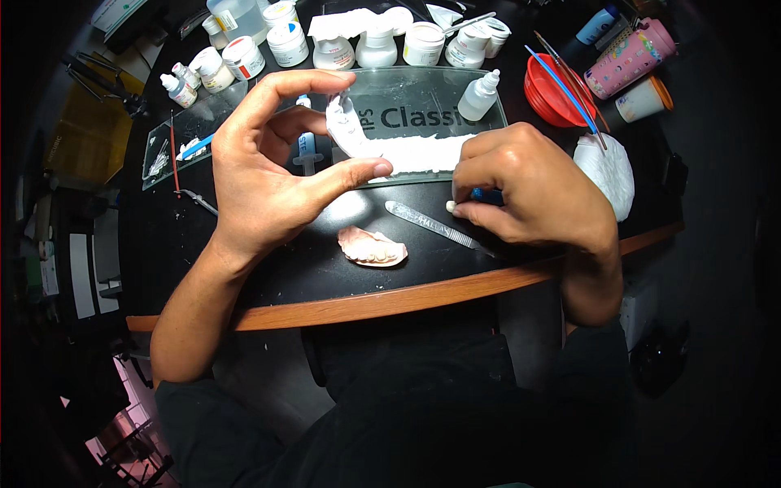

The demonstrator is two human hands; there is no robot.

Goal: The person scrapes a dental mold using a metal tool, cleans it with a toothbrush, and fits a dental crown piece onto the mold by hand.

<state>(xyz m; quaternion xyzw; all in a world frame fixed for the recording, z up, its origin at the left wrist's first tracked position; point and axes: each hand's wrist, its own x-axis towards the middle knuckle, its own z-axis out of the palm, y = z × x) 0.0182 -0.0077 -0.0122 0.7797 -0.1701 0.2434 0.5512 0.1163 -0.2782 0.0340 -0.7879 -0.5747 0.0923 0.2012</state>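
Note:
My left hand (264, 159) is raised over the table's left half, gripping a white dental cast (345, 128) between thumb and fingertips. The cast stands on edge, its tooth shapes partly visible. My right hand (521, 183) is closed beside the white paper towel (423, 154), with a blue-handled tool (486, 196) in its fingers. A small whitish tooth crown (451, 206) shows at the right thumb's tip; what supports it is hidden. Between the hands, a pinkish dental cast (373, 247) lies on the black table, and metal tweezers (427, 221) lie just beyond it.
A glass slab (366, 85) carries the towel, a syringe (306, 142) and a dropper bottle (478, 96). Several jars (289, 45) line the back. At right stand a red bowl (549, 89) with brushes across it, a pink tumbler (630, 61) and a crumpled white cloth (606, 175).

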